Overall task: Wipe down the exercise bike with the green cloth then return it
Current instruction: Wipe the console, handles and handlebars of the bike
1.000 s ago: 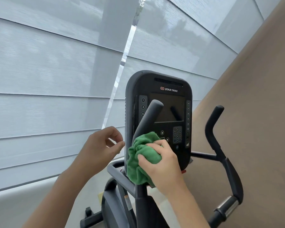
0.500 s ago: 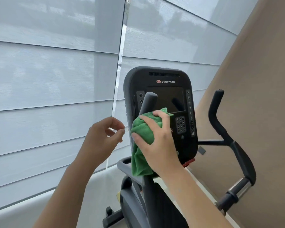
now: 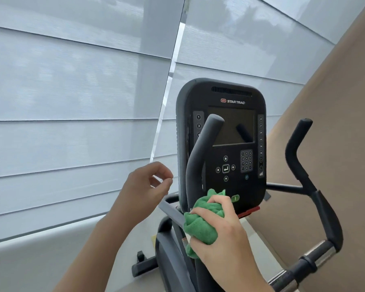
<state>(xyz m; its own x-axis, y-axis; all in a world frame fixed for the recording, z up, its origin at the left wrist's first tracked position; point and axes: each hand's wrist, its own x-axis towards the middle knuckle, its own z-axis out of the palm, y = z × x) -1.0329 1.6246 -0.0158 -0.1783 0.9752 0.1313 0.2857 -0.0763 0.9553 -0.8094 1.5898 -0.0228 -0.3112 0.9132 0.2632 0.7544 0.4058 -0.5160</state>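
Left hand [image 3: 144,190] hovers loosely curled and empty just left of the console [image 3: 221,144], while the right hand [image 3: 219,226] grips the bunched cloth [image 3: 200,226] seemingly against the base of the near handlebar [image 3: 200,157], whose shaft runs upward from there.

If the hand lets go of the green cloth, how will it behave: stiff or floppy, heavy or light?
The green cloth is probably floppy: it bunches in folds inside the right hand. It looks light, since one hand holds it. Released, it would likely drop or drape, not roll.
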